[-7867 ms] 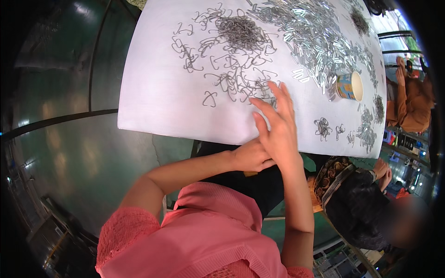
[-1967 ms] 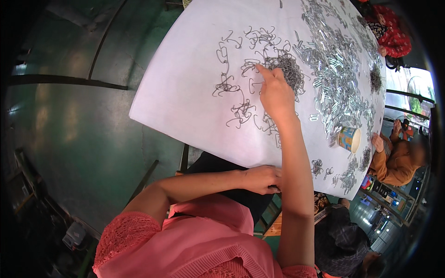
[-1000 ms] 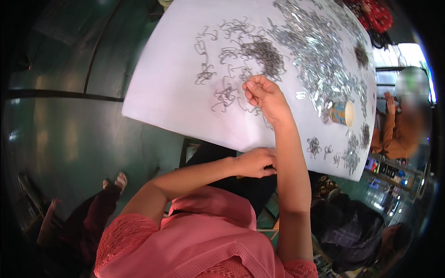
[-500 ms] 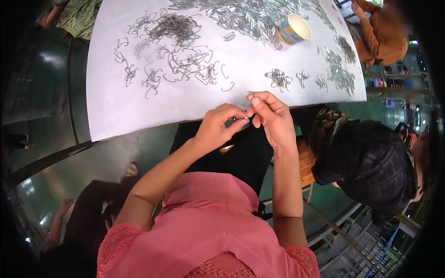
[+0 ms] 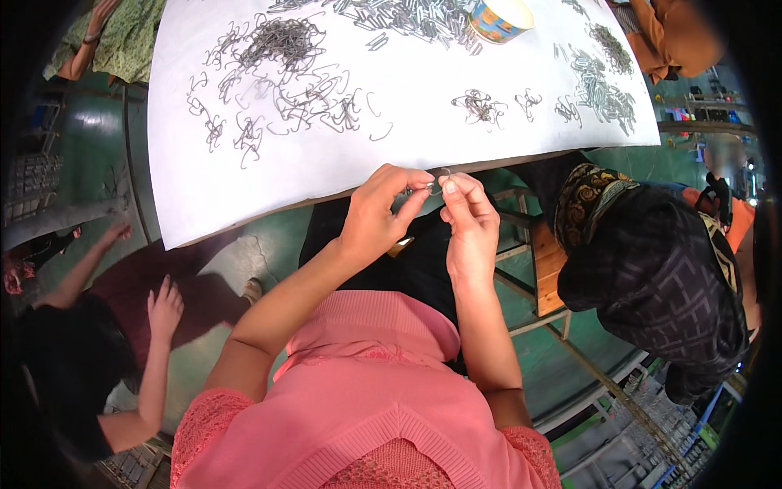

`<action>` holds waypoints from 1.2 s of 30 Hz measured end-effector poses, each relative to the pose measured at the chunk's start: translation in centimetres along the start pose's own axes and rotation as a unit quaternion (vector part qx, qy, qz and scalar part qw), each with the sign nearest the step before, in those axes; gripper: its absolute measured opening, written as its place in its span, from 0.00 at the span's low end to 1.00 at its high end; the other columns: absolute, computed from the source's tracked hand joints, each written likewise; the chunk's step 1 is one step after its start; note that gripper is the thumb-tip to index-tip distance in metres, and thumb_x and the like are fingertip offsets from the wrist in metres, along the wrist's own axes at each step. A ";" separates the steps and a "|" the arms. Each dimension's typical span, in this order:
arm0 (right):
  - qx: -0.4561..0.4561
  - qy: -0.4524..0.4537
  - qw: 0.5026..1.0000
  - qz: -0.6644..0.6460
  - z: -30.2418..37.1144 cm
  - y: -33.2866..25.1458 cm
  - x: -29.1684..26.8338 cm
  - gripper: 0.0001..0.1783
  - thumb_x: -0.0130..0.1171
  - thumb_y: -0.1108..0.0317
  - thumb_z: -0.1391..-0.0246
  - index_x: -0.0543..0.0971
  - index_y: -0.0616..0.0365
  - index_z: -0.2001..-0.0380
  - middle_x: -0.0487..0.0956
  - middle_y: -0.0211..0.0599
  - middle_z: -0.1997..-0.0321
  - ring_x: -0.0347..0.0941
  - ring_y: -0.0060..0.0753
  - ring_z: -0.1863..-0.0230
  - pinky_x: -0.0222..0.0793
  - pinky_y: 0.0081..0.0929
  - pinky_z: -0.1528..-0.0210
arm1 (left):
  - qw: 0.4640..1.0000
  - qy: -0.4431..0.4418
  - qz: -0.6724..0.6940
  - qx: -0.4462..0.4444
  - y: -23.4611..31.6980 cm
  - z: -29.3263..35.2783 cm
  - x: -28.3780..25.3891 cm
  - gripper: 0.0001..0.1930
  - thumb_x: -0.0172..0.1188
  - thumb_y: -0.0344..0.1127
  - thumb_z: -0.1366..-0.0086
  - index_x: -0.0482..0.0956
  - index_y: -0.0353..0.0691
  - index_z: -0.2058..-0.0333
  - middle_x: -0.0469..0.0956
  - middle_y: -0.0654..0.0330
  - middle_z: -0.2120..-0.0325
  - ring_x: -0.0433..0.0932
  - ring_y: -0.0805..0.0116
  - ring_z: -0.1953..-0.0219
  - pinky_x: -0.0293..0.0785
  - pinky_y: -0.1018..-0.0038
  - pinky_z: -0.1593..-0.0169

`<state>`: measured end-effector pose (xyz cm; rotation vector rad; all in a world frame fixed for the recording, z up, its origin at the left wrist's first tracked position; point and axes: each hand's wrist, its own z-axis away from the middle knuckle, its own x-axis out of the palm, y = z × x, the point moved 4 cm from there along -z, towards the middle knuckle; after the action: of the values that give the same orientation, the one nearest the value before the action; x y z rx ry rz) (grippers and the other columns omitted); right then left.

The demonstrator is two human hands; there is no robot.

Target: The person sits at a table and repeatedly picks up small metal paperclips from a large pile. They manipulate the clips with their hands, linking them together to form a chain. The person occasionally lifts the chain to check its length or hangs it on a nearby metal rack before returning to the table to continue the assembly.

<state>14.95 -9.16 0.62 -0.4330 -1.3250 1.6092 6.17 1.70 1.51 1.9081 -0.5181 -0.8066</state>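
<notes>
Close together at the table's near edge, my two hands work over my lap. My left hand [image 5: 376,209] is closed in a pinch on a small shiny metal piece [image 5: 428,186], whose exact shape is too small to tell. Between thumb and forefinger, my right hand [image 5: 472,220] grips a thin curved wire hook [image 5: 446,172]; its end reaches toward the metal piece, and whether they touch I cannot tell. Beyond my hands lie a tangled pile of dark wire hooks [image 5: 281,45] and a smaller cluster of hooks [image 5: 479,107].
On the white-covered table [image 5: 407,90] lie a heap of short silvery metal pieces [image 5: 399,18], a patterned paper cup [image 5: 498,23] and another silvery pile [image 5: 604,94]. A person in black [image 5: 652,285] sits close on my right beside a wooden stool [image 5: 547,269]. Another person [image 5: 73,350] is at left.
My hands have drawn nearer each other, and my right fingers have closed more around the wire hook. The view has shifted, so the table sits higher. The person at left shows more fully.
</notes>
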 end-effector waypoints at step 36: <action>-0.224 -0.005 0.968 0.116 1.9 0.7 0.8 0.03 0.59 0.72 0.44 0.78 0.58 0.66 0.69 0.32 0.59 0.63 0.17 0.66 0.62 0.15 0.67 | 0.963 -0.135 0.093 -0.213 -1.9 -7.5 -3.3 0.07 0.63 0.30 0.40 0.79 0.33 0.64 0.80 0.64 0.69 0.77 0.78 0.66 0.72 0.80 0.58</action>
<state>12.85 -9.50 0.86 -0.8834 -1.7005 1.4894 9.37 9.25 3.22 1.3414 -0.6231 -0.9722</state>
